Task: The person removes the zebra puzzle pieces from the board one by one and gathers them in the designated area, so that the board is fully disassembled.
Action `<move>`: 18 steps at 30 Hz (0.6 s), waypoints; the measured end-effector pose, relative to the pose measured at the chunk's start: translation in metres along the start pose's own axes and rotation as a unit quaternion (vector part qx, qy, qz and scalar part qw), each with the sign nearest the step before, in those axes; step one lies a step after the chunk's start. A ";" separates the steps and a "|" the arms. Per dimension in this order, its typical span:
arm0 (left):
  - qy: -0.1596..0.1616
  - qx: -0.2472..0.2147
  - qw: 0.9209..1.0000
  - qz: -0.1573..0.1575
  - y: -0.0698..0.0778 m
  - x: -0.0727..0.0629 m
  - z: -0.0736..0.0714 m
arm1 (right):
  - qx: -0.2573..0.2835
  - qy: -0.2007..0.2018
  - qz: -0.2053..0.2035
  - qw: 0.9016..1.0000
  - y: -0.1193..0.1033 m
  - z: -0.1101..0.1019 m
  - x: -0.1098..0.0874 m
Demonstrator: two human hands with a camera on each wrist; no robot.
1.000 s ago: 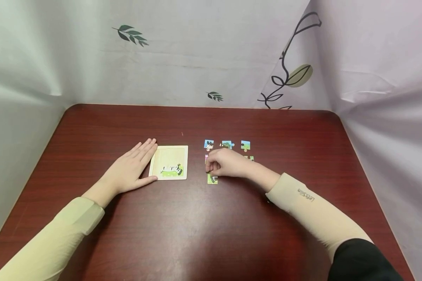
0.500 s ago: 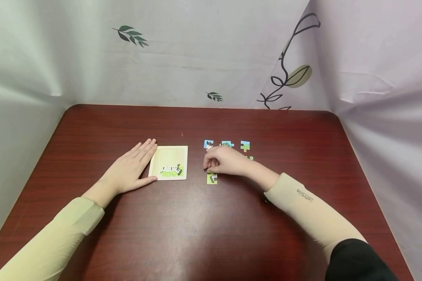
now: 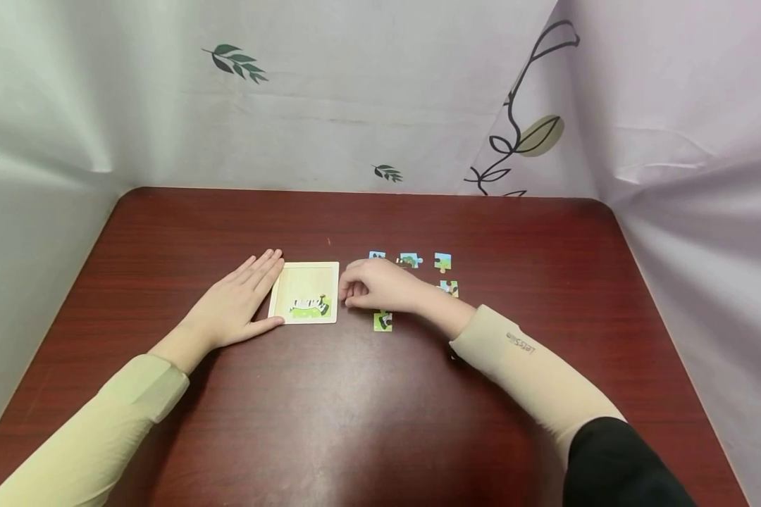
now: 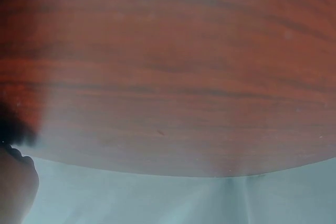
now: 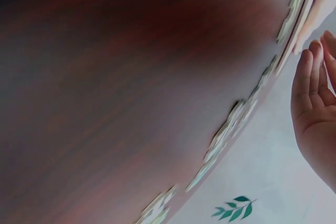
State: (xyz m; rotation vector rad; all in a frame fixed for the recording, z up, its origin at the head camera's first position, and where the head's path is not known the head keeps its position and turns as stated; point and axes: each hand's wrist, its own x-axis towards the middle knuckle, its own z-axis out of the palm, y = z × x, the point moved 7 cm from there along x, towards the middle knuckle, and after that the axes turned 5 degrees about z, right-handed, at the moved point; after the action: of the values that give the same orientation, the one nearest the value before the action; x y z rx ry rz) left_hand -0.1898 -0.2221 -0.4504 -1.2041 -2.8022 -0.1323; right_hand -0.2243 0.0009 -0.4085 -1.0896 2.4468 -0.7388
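My left hand [image 3: 234, 303] lies flat with straight fingers along the left edge of a square wooden puzzle tray [image 3: 335, 282]. Inside the tray, joined puzzle pieces [image 3: 311, 310] with zebra stripes and green grass fill the lower right part. My right hand [image 3: 383, 283], its thumb and fingers drawn together, pinches a puzzle piece that its fingers hide; the fingertips are right at the tray's right edge. In the right wrist view the curled right fingers [image 5: 307, 77] stand near the tray's end. A loose puzzle piece [image 3: 383, 322] lies below the right hand.
Several loose puzzle pieces lie beyond and beside the right hand, among them a blue and green one [image 3: 442, 262] and another [image 3: 449, 287]. The brown table [image 3: 330, 408] meets a pale curtain [image 3: 330, 105] with leaf prints at its far edge.
My right hand has moved left from the loose pieces to the tray's right edge, uncovering more of a piece at the right. The left hand and tray have stayed put.
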 end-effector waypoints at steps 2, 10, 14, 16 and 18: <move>-0.001 -0.001 1.000 -0.001 0.000 0.000 0.000 | 0.000 -0.002 0.001 1.000 -0.003 0.002 0.005; -0.002 0.008 1.000 0.001 0.001 0.002 -0.002 | 0.009 -0.009 -0.017 1.000 -0.018 0.008 0.023; -0.006 0.010 1.000 0.001 0.002 0.002 -0.002 | 0.009 -0.017 -0.019 1.000 -0.023 0.011 0.031; -0.007 0.010 1.000 0.001 0.001 0.002 -0.002 | 0.011 -0.021 -0.016 1.000 -0.024 0.013 0.034; -0.007 0.009 1.000 0.000 0.001 0.001 -0.002 | 0.014 -0.024 -0.014 1.000 -0.024 0.015 0.037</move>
State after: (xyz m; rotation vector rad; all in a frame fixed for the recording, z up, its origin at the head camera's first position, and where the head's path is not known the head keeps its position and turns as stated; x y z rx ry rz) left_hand -0.1897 -0.2205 -0.4484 -1.2061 -2.8085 -0.0990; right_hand -0.2261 -0.0460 -0.4104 -1.1193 2.3794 -0.7453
